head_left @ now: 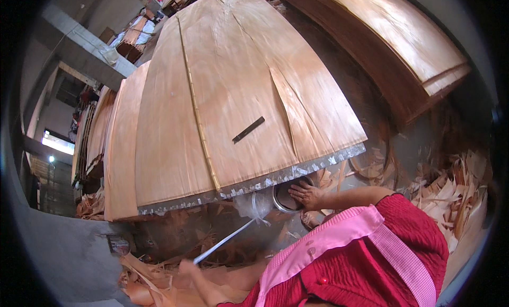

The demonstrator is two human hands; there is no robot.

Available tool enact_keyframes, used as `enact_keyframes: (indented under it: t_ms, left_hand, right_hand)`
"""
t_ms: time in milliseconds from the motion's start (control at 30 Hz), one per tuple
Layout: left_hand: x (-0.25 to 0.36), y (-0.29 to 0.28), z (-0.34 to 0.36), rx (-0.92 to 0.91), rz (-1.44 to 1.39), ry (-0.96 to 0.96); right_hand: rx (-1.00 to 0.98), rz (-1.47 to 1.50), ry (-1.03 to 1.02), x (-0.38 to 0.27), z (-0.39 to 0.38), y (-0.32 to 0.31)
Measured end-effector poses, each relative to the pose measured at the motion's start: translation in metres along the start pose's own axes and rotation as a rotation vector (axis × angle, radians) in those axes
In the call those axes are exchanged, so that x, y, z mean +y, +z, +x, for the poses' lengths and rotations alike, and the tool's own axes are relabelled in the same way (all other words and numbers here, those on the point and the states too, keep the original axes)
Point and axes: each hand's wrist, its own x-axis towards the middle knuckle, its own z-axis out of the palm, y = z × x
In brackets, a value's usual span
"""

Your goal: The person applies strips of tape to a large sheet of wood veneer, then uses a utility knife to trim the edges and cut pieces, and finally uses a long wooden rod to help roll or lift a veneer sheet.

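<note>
My left hand [190, 269], slightly blurred, is closed on a long white strip [222, 241] that runs up to a crumpled clear plastic bag [244, 206] below the front edge of the veneer stack. My right hand [305, 194] lies with fingers spread on a dark, round object with a shiny rim [282, 200], partly under that edge. On top of the pale wood veneer sheets [297, 94] lie a thin yellow bamboo-like stick [196, 114] and a short dark flat bar [248, 130].
Another veneer stack [403, 41] stands at the right. More sheets [93, 132] lean along the left beside concrete beams [90, 39]. Loose veneer scraps [458, 201] cover the floor at right and along the bottom [148, 283]. Bundled material [135, 33] sits at the back left.
</note>
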Motion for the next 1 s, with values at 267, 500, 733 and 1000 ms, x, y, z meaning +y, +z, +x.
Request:
enact_keyframes:
  t_ms: [267, 500, 733, 1000]
  left_hand:
    - [0.173, -0.01, -0.146, -0.916, -0.521, 0.75]
    - [0.329, -0.055, -0.195, -0.568, -0.956, 0.405]
    - [0.41, 0.003, -0.187, -0.308, -1.071, -0.052]
    - [0.673, -0.073, -0.285, -0.572, -1.274, 0.592]
  right_hand:
    - [-0.035, 1.095, -0.253, -0.028, -0.002, -0.09]
    - [-0.329, 1.348, -0.044, 0.1, -0.117, -0.132]
    - [-0.526, 0.234, 0.521, 0.334, -0.336, -0.11]
    - [-0.293, 1.315, 0.249, 0.34, -0.271, -0.177]
